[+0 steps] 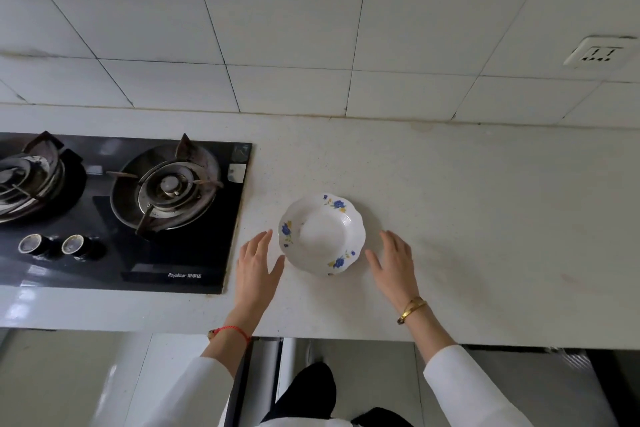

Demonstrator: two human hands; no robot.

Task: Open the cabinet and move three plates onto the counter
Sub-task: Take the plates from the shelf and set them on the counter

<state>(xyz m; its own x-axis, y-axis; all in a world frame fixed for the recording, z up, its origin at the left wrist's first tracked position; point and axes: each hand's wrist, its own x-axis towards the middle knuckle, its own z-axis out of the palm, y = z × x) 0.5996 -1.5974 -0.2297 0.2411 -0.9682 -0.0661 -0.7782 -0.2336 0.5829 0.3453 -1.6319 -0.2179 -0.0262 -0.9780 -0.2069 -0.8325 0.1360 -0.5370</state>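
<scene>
Head view shows one white scalloped plate with blue flowers (322, 234) sitting on the pale speckled counter (467, 204) at centre frame, right of the black glass gas hob (117, 215). Left hand (258, 265) and right hand (394, 262) flank it, fingers spread, grasping nothing.

plates: 1 (322, 234) | hands: 2 (258, 267) (393, 265) | burners: 2 (169, 185) | knobs: 2 (72, 244) | wall sockets: 1 (601, 52)

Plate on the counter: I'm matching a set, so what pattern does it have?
White scalloped plate, blue-and-yellow flower sprigs around the rim; head view.
</scene>
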